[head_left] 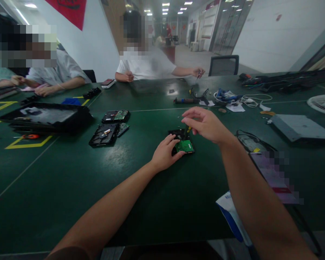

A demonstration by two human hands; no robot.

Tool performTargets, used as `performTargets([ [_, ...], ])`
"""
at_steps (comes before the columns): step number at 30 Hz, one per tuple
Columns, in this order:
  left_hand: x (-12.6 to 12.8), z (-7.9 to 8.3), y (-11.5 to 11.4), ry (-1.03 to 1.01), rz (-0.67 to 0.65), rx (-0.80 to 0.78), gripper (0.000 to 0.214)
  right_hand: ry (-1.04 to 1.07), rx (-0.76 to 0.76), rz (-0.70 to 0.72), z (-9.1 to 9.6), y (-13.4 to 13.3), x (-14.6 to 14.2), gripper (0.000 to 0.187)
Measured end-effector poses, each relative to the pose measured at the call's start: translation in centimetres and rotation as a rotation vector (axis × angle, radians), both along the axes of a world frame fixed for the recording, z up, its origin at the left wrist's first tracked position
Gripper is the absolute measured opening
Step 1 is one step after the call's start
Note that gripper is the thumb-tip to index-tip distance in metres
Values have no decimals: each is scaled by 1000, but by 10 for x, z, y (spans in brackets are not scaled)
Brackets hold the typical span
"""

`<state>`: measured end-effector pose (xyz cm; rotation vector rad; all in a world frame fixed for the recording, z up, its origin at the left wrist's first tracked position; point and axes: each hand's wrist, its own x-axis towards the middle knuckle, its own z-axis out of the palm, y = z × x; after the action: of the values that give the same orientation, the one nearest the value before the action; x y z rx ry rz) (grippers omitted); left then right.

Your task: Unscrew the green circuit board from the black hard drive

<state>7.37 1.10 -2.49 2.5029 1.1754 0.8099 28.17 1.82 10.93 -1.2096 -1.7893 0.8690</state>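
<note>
A small hard drive (184,144) with a green circuit board lies face up on the dark green table (70,180). My left hand (165,153) rests on its left edge, fingers curled over it and holding it down. My right hand (206,124) hovers just above the drive, fingers pinched on the top of a thin screwdriver (188,130) with a yellow and black handle that stands upright on the drive.
Two more opened hard drives (105,133) (116,116) lie to the left, beside a black tray (43,117). Cables and tools (227,96) lie at the back, a grey box (298,126) and a fan (323,103) on the right. Other people sit across the table.
</note>
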Motion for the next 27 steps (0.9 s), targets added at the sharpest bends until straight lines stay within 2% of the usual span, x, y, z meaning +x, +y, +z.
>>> performTargets([
  [6,0,1,0,-5,-1,-2,56,7,-22,85,1,0,-2,27],
  [13,0,0,-1,-9,2,-3,56,32,-47,110,1,-1,-1,28],
  [21,0,2,-1,2,1,-13,54,-152,72,-122,0,0,3,19],
  [23,0,1,-1,2,2,-12,55,-126,69,-96,0,-1,2,18],
  [27,0,1,-1,-4,-4,-3,55,-58,-7,40,0,-3,0,27],
])
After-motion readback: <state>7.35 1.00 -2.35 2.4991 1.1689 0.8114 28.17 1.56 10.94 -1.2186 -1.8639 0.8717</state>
